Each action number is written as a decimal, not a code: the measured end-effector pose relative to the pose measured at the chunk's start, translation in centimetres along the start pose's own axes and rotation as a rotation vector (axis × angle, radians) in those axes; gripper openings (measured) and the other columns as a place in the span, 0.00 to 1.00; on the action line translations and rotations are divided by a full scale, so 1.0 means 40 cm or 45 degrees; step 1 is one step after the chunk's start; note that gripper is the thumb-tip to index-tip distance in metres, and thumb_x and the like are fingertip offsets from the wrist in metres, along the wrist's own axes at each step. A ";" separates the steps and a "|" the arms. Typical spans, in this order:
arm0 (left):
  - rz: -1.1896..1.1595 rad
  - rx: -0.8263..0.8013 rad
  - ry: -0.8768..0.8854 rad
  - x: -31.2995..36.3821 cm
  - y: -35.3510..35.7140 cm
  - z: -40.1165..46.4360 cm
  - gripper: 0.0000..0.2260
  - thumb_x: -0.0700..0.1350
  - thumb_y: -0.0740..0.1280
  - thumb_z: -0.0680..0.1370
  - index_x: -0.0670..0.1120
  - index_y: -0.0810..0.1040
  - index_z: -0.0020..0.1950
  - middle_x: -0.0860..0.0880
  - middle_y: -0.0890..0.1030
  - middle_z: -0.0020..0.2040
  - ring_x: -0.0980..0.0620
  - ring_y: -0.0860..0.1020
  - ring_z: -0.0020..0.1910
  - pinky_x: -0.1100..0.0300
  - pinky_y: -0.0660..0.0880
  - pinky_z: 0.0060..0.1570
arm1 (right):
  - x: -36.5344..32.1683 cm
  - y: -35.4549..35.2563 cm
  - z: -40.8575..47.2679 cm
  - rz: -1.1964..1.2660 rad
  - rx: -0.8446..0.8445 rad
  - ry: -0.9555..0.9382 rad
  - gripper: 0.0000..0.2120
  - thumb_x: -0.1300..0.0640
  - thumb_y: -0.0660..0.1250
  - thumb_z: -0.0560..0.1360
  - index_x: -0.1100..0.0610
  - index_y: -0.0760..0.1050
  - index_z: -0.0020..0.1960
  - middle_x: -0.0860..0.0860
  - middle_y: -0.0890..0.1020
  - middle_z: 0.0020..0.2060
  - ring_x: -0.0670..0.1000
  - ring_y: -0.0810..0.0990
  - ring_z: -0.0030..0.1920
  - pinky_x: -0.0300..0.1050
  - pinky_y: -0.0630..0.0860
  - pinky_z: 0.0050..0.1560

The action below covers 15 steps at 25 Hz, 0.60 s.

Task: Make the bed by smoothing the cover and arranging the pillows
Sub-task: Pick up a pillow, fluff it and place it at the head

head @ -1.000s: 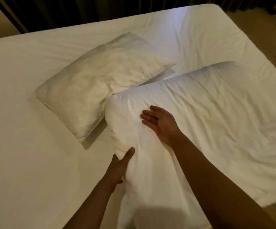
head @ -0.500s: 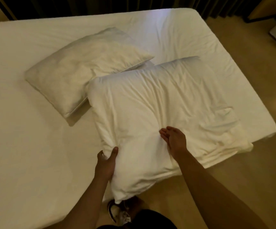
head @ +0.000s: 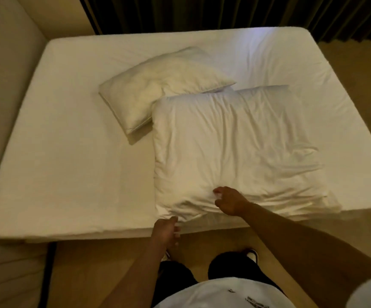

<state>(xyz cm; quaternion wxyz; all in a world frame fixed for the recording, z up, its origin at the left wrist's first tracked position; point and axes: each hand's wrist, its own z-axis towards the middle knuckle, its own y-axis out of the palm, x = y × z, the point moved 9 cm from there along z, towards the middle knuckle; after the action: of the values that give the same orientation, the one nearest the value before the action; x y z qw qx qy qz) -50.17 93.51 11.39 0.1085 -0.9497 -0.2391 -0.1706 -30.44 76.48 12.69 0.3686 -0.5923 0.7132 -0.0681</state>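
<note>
Pillows lie on the bed point(head: 69, 174): the big white pillow point(head: 231, 147) is by the near edge and the small pillow point(head: 160, 85) behind. My right hand point(head: 229, 202) pinches its cloth. My left hand point(head: 165, 230) grips its corner.

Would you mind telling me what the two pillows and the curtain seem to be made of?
Near pillow: soft matte white woven fabric, probably cotton, judging by its fine creases. Far pillow: a yellower, faintly glossier casing with piped edging, possibly a bare ticking; hard to tell. Curtain: dark heavy cloth hanging in vertical pleats.
</note>
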 end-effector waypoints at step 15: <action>-0.028 0.020 0.049 0.111 0.641 -0.145 0.28 0.63 0.67 0.75 0.38 0.78 0.57 0.40 0.82 0.52 0.41 0.81 0.50 0.46 0.75 0.52 | 0.361 -0.520 -0.106 -0.668 0.082 -0.090 0.32 0.44 0.57 0.80 0.54 0.53 0.80 0.57 0.50 0.80 0.61 0.49 0.79 0.65 0.51 0.76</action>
<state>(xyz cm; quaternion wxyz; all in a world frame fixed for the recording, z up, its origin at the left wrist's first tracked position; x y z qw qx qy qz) -35.51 71.59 15.20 0.1188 -0.9426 -0.2489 -0.1880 -16.86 56.09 20.40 0.3815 -0.7470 0.5194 -0.1634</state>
